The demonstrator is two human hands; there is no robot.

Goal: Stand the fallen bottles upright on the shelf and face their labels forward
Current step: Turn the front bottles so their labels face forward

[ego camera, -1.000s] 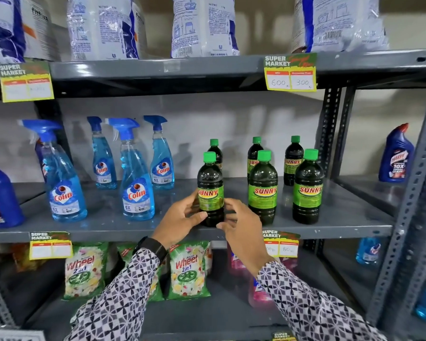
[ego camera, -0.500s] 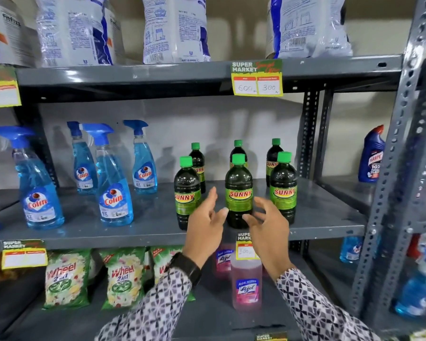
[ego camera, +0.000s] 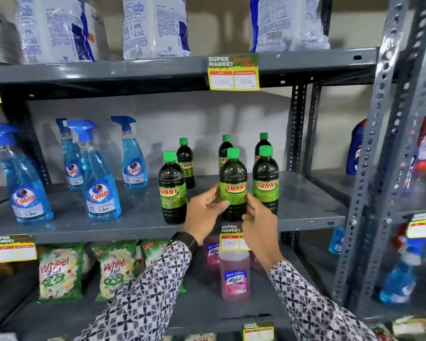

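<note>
Several dark Sunny bottles with green caps stand upright on the grey middle shelf [ego camera: 305,212]. The front middle Sunny bottle [ego camera: 233,178] shows its label forward. My left hand [ego camera: 204,212] holds its left side and my right hand [ego camera: 258,225] holds its lower right side. The front left Sunny bottle [ego camera: 171,193] stands free, its label turned slightly left. The front right Sunny bottle [ego camera: 266,180] stands free with its label forward. Three more Sunny bottles [ego camera: 185,161] stand in the back row, partly hidden.
Blue Colin spray bottles [ego camera: 100,190] stand at the left of the same shelf. Detergent bags [ego camera: 155,25] fill the shelf above. Below are Wheel packets [ego camera: 59,271] and a pink Lizol bottle [ego camera: 234,274]. A perforated steel upright [ego camera: 391,143] rises at the right.
Both hands let go of the front left bottle, moved right and closed on the front middle bottle. The view shifted right and closer.
</note>
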